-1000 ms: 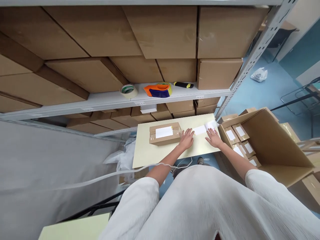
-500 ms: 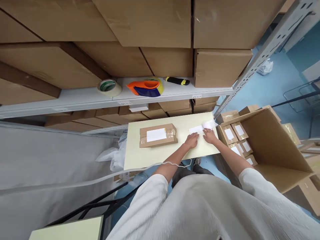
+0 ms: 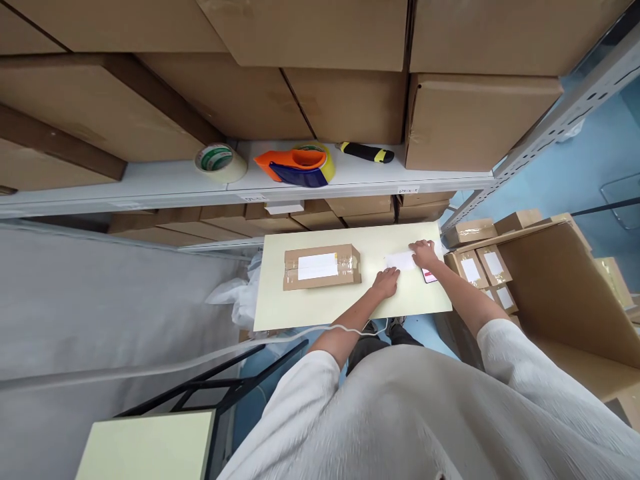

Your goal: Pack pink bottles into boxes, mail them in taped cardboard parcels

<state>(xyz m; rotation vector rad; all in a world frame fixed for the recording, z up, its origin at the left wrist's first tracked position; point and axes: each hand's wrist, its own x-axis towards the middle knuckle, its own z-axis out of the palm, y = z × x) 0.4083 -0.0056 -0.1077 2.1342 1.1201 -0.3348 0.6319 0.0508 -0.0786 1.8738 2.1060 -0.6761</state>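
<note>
Both hands lie flat with fingers spread on one white label strip (image 3: 400,261) on the pale table (image 3: 320,303): the left hand (image 3: 387,283) presses its near end, the right hand (image 3: 424,253) its far end. One small dark card (image 3: 429,275), possibly a phone, lies just beside the right fingers. One taped box (image 3: 323,267) sits left of the left fingertips. On the shelf beyond: one tape roll (image 3: 217,160), one orange dispenser (image 3: 295,165), one black-yellow knife (image 3: 367,153).

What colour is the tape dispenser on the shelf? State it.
The tape dispenser is orange and dark blue, with a yellow roll; the head view shows it.
</note>
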